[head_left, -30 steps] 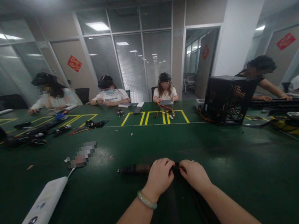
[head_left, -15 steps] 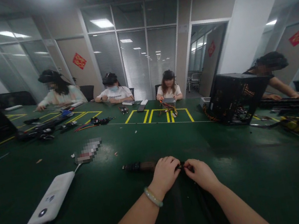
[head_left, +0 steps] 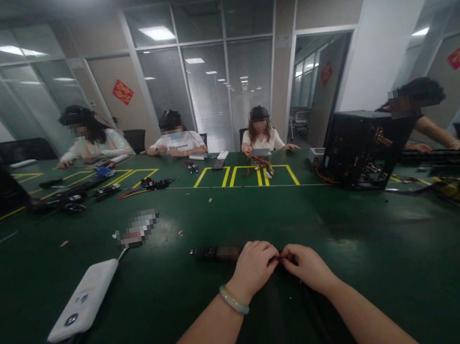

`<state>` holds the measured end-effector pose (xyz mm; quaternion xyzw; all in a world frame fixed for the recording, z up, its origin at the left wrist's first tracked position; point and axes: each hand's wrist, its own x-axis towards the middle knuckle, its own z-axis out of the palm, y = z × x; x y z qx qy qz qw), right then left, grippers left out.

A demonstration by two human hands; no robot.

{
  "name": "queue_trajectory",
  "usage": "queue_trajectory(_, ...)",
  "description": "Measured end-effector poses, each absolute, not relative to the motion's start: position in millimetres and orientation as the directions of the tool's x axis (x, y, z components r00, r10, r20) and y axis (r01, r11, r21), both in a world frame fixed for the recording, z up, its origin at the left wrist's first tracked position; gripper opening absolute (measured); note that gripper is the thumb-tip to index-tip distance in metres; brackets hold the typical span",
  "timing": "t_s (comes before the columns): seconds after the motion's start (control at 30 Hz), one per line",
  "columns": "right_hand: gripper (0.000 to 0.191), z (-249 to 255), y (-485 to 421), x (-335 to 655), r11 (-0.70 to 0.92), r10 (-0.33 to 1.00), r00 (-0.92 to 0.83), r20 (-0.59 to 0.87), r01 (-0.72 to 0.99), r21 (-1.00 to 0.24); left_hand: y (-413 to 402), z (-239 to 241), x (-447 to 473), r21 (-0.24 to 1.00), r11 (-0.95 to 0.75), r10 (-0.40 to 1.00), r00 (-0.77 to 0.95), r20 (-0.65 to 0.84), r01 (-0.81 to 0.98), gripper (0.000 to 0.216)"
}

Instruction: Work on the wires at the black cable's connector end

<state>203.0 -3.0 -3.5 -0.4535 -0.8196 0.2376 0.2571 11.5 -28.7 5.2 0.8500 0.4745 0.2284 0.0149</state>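
Note:
On the green table lies a long dark cylindrical tool (head_left: 227, 254) with a brown body, a black collar and a small metal tip pointing left. My left hand (head_left: 255, 265), with a pale bangle at the wrist, curls over its right-hand part, which is hidden beneath the fingers. Close against it, my right hand (head_left: 306, 265) pinches with thumb and forefinger. Between the two sets of fingertips shows a small dark bit, too small to name. A dark cable or strip (head_left: 320, 316) runs from beneath my right hand toward the near edge.
Left of me, a white power bank (head_left: 85, 298) is cabled to a blurred-out device (head_left: 137, 230). A black computer case (head_left: 370, 147) stands at the right. Cables and parts (head_left: 150, 185) lie across the far side. Several people sit opposite, one behind bundled wires (head_left: 263, 163).
My fingertips have come slightly closer together at the tool's right end. Opposite, one person's hand has moved out to the right on the table. My view has shifted a little.

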Motion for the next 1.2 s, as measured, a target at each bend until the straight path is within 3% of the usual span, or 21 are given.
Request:
queue_trajectory(0.4, 0.008, -8.5, 0.6, 201.8, 0.470, 0.860, -0.476, 0.186, 0.595, -0.651, -28.9, 7.6, 11.0, 0.280, -0.510, 0.839, 0.399, 0.370, 0.814, 0.012)
queue_trajectory(0.8, 0.012, -7.4, -7.1, 192.7, 0.289, 0.927, -0.370, 0.064, 0.595, -0.750, -34.9, 13.4, 7.3, 0.271, -0.533, 0.832, 0.437, 0.343, 0.802, 0.009)
queue_trajectory(1.2, 0.012, -5.0, -18.0, 198.3, 0.438, 0.885, -0.431, 0.175, 0.642, -0.629, -36.4, 11.1, 4.3, 0.277, -0.552, 0.820, 0.451, 0.352, 0.786, 0.009)
